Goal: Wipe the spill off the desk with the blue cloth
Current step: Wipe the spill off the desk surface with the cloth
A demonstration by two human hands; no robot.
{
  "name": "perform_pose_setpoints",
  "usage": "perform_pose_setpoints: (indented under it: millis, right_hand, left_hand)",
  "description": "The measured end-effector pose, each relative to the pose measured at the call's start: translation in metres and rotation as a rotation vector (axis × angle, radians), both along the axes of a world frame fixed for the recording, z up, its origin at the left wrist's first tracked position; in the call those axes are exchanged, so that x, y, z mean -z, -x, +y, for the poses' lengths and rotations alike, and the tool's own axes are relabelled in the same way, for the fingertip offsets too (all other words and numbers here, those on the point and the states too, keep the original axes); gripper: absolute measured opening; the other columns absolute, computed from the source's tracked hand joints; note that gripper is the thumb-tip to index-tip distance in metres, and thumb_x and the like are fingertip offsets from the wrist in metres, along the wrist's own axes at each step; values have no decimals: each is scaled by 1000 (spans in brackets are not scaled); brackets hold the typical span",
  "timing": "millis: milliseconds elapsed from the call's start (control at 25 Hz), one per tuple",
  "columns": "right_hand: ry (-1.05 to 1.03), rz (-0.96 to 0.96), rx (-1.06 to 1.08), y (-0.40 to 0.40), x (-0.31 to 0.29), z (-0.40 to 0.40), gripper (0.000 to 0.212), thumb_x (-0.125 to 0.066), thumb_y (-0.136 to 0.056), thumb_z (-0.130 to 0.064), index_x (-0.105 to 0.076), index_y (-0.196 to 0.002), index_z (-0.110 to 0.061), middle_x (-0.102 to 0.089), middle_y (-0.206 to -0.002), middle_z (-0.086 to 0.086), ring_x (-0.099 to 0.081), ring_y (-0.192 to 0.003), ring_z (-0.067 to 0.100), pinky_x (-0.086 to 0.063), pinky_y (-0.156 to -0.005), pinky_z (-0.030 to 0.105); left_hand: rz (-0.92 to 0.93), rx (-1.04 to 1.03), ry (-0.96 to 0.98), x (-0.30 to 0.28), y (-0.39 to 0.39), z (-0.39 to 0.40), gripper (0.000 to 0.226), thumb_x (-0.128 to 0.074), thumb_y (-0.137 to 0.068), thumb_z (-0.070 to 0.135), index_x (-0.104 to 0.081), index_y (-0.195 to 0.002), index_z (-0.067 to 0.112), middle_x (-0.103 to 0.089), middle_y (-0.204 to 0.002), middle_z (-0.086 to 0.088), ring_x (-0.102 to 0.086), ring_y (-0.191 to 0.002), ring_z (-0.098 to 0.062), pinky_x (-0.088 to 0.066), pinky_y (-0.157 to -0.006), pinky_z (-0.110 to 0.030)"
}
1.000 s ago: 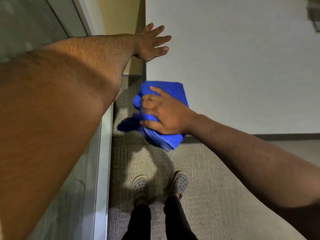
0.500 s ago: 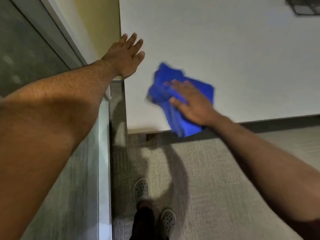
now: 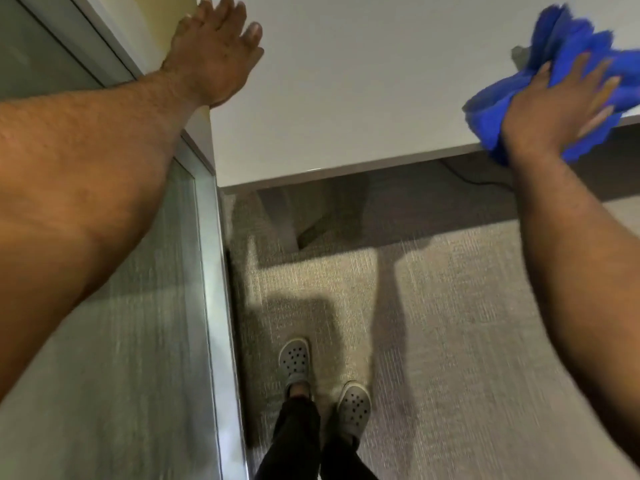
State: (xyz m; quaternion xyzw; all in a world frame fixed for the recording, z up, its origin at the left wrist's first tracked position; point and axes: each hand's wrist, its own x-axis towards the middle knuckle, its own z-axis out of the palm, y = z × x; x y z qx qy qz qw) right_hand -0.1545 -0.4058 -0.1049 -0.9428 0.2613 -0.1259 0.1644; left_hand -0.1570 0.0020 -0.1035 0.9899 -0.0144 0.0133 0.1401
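Note:
The blue cloth lies bunched on the white desk at the far right, hanging slightly over the desk's front edge. My right hand presses flat on top of it, fingers spread over the fabric. My left hand rests flat and open on the desk's left front corner, holding nothing. I cannot make out any spill on the white surface.
A frosted glass partition with a metal frame runs along the left, touching the desk's left edge. Grey carpet lies below. My feet in grey perforated clogs stand in front of the desk. A dark cable runs under the desk.
My right hand has slid the blue cloth rightward along the desk's front edge, from near the left corner to the far right. My left hand stayed planted on the left corner.

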Motion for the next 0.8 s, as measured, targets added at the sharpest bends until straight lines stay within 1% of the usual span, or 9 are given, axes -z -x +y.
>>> perform_pose_setpoints:
  millis: [80,160,240,320,400,480,640,720,800]
  right_hand:
    - [18,25,121,11,2,26,55,-22,-102,-37,-22,-148,-8,-17,-159,9,-5,-148,24,-3,-119,51]
    - [-5,3,135,28,4,67,56,-22,-102,-34,-24,-146,-1,-19,-158,13,-4,-148,22,0,-119,54]
    - [-64,-33,107,55,3,126,57,-26,-101,-34,-27,-145,2,-19,-157,17,-5,-148,24,-1,-118,57]
    - [-120,-62,-34,93,2,191,58,-30,-99,-37,-29,-145,0,-17,-158,17,-2,-148,28,0,-117,58]
    - [-220,-80,-231,131,10,235,58,-37,-97,-39,-28,-147,-10,-10,-161,7,7,-147,31,3,-116,56]
    - [-314,-132,-306,132,12,218,57,-43,-97,-36,-29,-147,-14,-6,-162,2,9,-147,30,3,-116,55]
    - [-501,-317,-11,90,5,141,51,-42,-100,-21,-28,-144,1,-7,-159,17,5,-147,37,-3,-120,43]
    - [-625,-313,72,95,-1,171,51,-42,-100,-21,-29,-144,3,-5,-160,17,9,-146,38,-2,-119,41]
    - [-698,-304,-4,129,0,243,52,-46,-98,-19,-32,-143,3,-5,-159,19,13,-144,41,4,-120,42]
  left_hand:
    - [-14,102,-115,1,-1,5,64,-24,-100,41,-28,-145,-3,-25,-155,-27,-19,-144,-43,-16,-117,-55]
    - [-13,188,-211,6,-4,4,61,-20,-103,37,-27,-144,-7,-21,-156,-27,-15,-146,-41,-12,-118,-53]
    - [40,49,-120,7,-4,2,65,-19,-102,44,-19,-150,1,-13,-161,-15,-8,-149,-31,-6,-121,-45]
    - [65,-1,-61,6,-5,1,68,-18,-101,49,-12,-153,6,-7,-163,-9,-3,-150,-26,-3,-122,-41]
    - [74,6,-45,4,-3,3,68,-19,-101,50,-11,-153,8,-6,-163,-8,-2,-150,-26,-2,-122,-38]
    - [92,14,-35,3,-2,5,70,-18,-99,54,-10,-154,10,-4,-163,-6,-1,-150,-25,-1,-121,-35]
    - [69,30,-45,11,3,7,78,-11,-94,62,-7,-154,13,-4,-164,-3,0,-150,-26,-2,-121,-38]
    - [44,40,-36,12,2,10,79,-11,-93,63,-10,-154,12,-7,-163,-6,-3,-150,-29,-4,-121,-39]
    - [39,36,-76,14,-2,9,77,-15,-95,60,-12,-153,10,-10,-163,-8,-6,-149,-30,-6,-121,-40]
